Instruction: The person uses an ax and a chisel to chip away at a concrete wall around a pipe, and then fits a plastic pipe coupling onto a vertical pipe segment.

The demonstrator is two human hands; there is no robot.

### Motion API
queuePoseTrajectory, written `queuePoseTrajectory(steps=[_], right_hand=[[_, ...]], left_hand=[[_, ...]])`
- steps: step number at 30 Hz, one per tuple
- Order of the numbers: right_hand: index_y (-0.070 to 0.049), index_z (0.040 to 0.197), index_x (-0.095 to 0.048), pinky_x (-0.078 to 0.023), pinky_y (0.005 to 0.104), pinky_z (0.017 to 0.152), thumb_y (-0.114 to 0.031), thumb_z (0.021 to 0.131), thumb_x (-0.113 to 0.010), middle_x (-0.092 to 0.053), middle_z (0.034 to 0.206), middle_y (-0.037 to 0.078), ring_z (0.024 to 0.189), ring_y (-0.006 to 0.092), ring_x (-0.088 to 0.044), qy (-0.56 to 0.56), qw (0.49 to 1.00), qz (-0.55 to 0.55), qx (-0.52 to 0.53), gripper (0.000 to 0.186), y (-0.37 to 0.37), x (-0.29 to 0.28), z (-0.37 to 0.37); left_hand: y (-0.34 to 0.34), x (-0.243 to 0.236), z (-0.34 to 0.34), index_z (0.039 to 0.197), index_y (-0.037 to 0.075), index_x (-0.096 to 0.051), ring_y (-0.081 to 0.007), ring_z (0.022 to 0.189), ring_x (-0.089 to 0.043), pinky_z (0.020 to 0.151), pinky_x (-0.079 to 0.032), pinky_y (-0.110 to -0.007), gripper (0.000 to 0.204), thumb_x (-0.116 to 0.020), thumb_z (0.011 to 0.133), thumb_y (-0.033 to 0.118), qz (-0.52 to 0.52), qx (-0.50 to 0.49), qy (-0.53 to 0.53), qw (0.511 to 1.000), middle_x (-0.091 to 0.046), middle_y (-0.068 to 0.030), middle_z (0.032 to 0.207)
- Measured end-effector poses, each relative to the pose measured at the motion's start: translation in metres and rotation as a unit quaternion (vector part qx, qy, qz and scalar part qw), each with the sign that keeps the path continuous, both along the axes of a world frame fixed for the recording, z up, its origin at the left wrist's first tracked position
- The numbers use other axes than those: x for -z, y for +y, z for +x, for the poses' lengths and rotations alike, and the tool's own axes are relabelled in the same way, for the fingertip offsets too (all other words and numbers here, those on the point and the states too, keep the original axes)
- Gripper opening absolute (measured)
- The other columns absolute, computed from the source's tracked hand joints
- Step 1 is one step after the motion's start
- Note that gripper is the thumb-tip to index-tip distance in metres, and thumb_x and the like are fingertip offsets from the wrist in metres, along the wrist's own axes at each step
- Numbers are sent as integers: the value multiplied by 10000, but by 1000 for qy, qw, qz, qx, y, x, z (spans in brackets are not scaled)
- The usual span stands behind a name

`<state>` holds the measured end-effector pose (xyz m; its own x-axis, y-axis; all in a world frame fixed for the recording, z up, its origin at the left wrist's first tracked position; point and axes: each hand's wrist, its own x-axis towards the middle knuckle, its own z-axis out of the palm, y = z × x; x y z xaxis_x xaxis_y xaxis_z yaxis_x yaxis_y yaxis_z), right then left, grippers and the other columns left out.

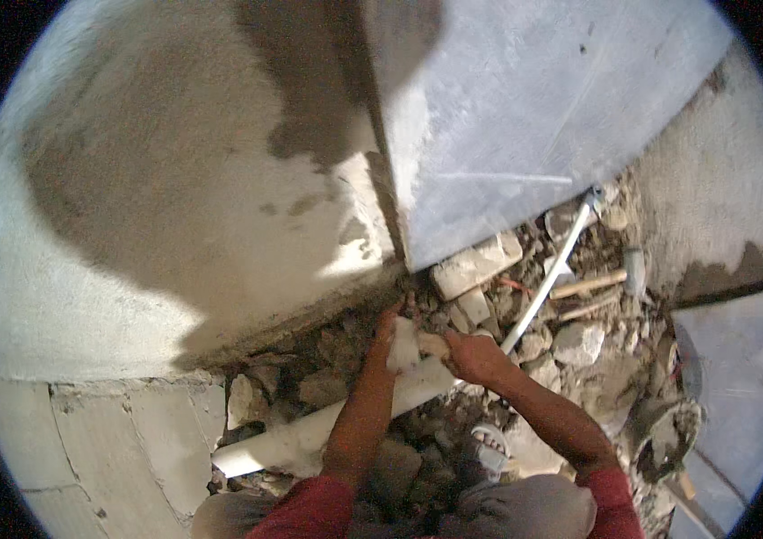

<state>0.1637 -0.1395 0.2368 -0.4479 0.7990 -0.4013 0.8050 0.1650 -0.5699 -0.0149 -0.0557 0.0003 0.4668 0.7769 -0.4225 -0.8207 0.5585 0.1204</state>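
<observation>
My left hand [390, 322] reaches down into the rubble beside the wall's foot; its fingertips blend into the dark dirt. Against it lies a pale, flat-sided piece [406, 345], too blurred to name. My right hand [477, 359] is closed around the short tan end [434, 345] at this piece's right side. Just under both hands a thick white pipe [301, 435] runs slantwise across the trench, passing beneath my left forearm. A thinner white pipe [550, 280] stretches from near my right hand to the far right.
A hammer [635, 271] with a wooden handle lies right among broken stones [579, 343]. A pale block [477, 266] rests by the grey panel [525, 117]. A dirty bucket [672, 437] stands at lower right. My sandalled foot [491, 449] is on the rubble; walls rise left and right.
</observation>
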Motion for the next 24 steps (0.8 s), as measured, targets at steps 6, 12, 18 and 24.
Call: queuePoseTrajectory(steps=[6, 12, 18, 24], right_hand=[[-27, 787, -547, -488, 430, 587, -192, 660, -630, -606, 758, 161, 728, 314, -615, -86, 994, 40, -62, 224, 13, 49, 35], [-59, 866, -548, -476, 437, 585, -193, 681, -602, -576, 721, 132, 708, 298, -606, 37, 986, 150, -59, 234, -9, -1, 0], [-38, 889, -539, -474, 446, 601, -195, 716, -566, -586, 728, 171, 704, 324, -606, 79, 978, 182, -59, 236, 11, 60, 47], [-77, 936, -490, -482, 480, 678, -218, 757, -528, -615, 860, 170, 777, 357, -611, 5, 997, 2, -83, 230, -2, -34, -6]], left_hand=[[6, -80, 49, 921, 12, -576, -153, 585, -521, 542, -460, -302, 168, -534, 874, 168, -170, -41, 95, 980, -594, -63, 730], [0, -18, 2, 888, 32, -590, -165, 591, -526, 554, -462, -287, 156, -539, 860, 177, 13, -10, 271, 962, -596, -51, 733], [9, -40, 50, 891, 59, -593, -180, 603, -534, 542, -454, -297, 189, -505, 879, 226, -114, 22, 102, 988, -597, -44, 764], [4, -21, -8, 944, 75, -552, -176, 655, -563, 537, -434, -319, 157, -502, 883, 212, 22, 8, 173, 985, -602, -30, 794]])
